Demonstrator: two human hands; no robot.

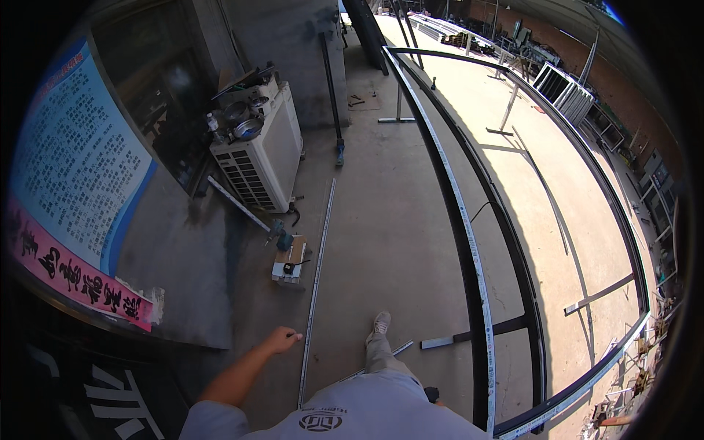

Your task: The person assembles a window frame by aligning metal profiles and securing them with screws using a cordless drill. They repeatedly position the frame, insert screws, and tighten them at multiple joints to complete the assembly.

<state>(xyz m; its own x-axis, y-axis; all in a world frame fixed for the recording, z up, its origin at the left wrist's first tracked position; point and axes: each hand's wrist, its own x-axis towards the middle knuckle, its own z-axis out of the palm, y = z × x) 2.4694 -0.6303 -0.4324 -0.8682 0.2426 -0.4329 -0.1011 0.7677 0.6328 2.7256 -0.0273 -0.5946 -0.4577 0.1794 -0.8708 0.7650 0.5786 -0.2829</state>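
Note:
My left hand (285,340) is out over the concrete floor with its fingers curled, and a small dark object shows at the fingertips. Just right of it lies a long, thin metal strip (316,289). Only a sliver of my right hand (439,403) shows beside my shirt, against a dark object (432,394) that I cannot identify; the rest is hidden. To the right, a large dark metal frame (477,264), with printed protective film along its edges, rests raised on metal stands. A cordless drill (284,240) and a tape measure (289,268) sit on a small low stool (297,253).
An air-conditioner outdoor unit (269,148) bearing metal bowls (248,128) stands by the wall. Another strip (239,203) leans near it. A dark bar (331,88) stands against the grey wall. A stand's arm (437,342) juts out near my foot. White frames (572,99) stand farther back.

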